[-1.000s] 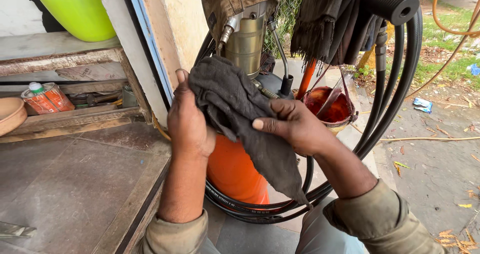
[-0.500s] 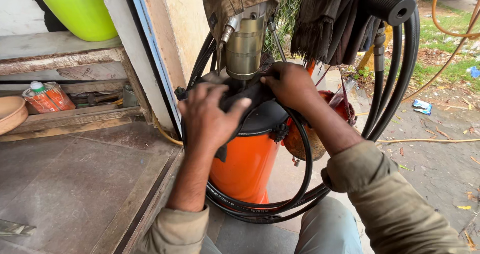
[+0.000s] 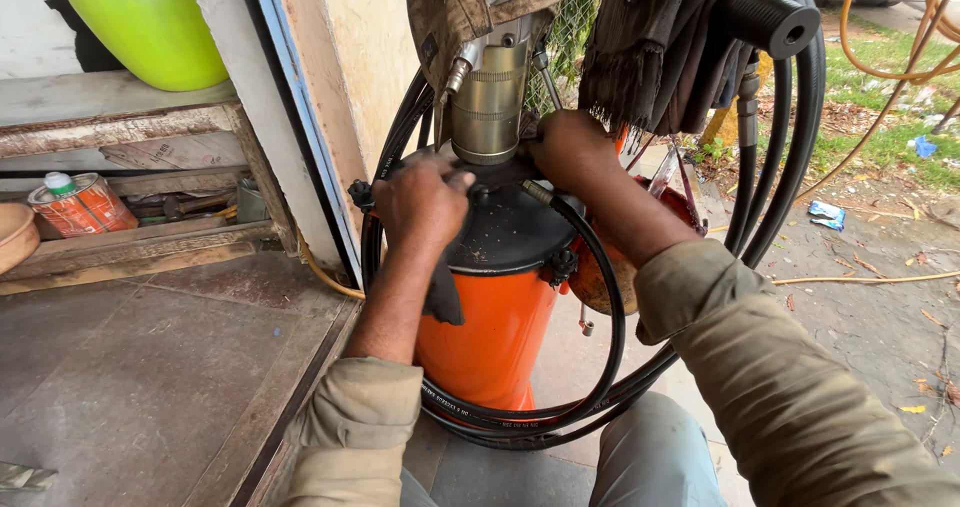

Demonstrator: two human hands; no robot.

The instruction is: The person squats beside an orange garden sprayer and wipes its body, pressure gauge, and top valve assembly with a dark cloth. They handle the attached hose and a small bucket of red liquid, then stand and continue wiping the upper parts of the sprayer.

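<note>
Hands on the lid of a grease pump. Left hand (image 3: 420, 199) curled down, knuckles up, gripping the near-left rim of the black round metal lid (image 3: 510, 232) and pressing a dark grey cloth rag (image 3: 442, 302) against it — rag hanging down over the side of the orange cylindrical metal drum (image 3: 490, 342). Right hand (image 3: 570, 147) closed around the far-right edge of the lid, right beside the base of the upright silver-brass pump cylinder (image 3: 488, 107); cannot tell what the fingers actually clasp, hidden behind the cylinder. Drum standing upright in the middle, just right of the cream plastered wall post with blue edge (image 3: 320, 117). Black rubber hoses (image 3: 600, 367) looped around the drum from near to far and up over the right. Dirty brownish cloths (image 3: 655, 52) draped over a black handle grip (image 3: 770, 17) at top right, another rag over the pump head. Rust-coloured round can (image 3: 610, 277) tucked behind the right forearm. To the left — worn wooden shelf (image 3: 130, 127) bearing a lime-green plastic container (image 3: 150, 22), below it a small orange-labelled tin with green cap (image 3: 80, 205). Grey stained floor slab (image 3: 130, 387) at near left, littered dirt ground (image 3: 880, 307) to the right.
</note>
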